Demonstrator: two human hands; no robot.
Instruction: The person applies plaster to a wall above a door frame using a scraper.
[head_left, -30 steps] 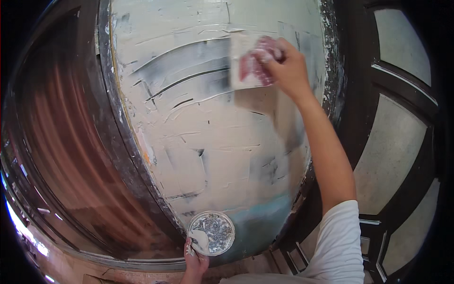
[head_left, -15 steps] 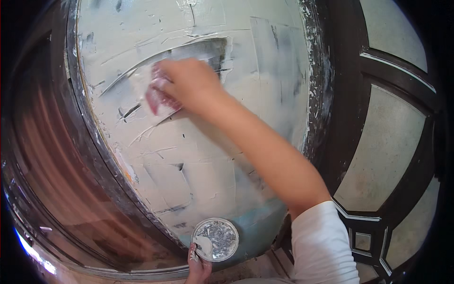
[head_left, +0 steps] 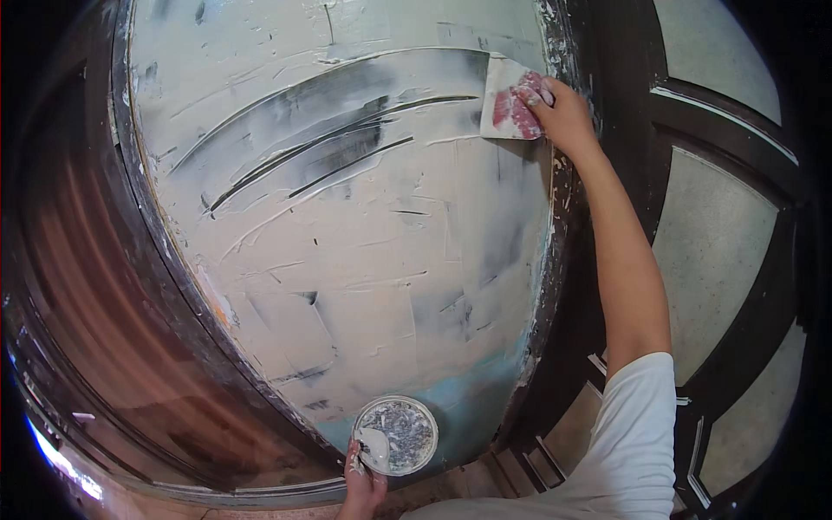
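Right fingers (head_left: 536, 94): closing over the back of a flat scraper blade (head_left: 507, 108), smeared red and white, pressing it flat against the panel.
Right hand (head_left: 563, 113): resting at the upper right edge of the panel, arm reaching up from the lower right, white sleeve (head_left: 637, 442) at the shoulder.
Left fingers (head_left: 357, 455): curling around the near rim of a small round tin (head_left: 397, 435); grip mostly hidden at the lower edge, so how tightly cannot be told.
Left hand (head_left: 364, 485): holding the tin level, just below the panel's lower edge.
Tin: carrying white filler, with a lump sitting at its left side.
Panel (head_left: 347, 225): tall recessed surface, covering most of the view; coated in pale filler, with dark curved streaks showing through in the upper half and a bluish patch near the bottom.
Frame (head_left: 147, 286): dark moulding running around the panel; brown wood lying to the left, dark grid of paler panes (head_left: 711, 243) to the right.
Step in hand, as judged: spreading and levelling filler, blade standing at the right end of a stroke.
Next move, as judged: calling for an even, flat pass across the dark streaks, and probably reloading from the tin.
Count: one blade, one tin, one panel, two hands.
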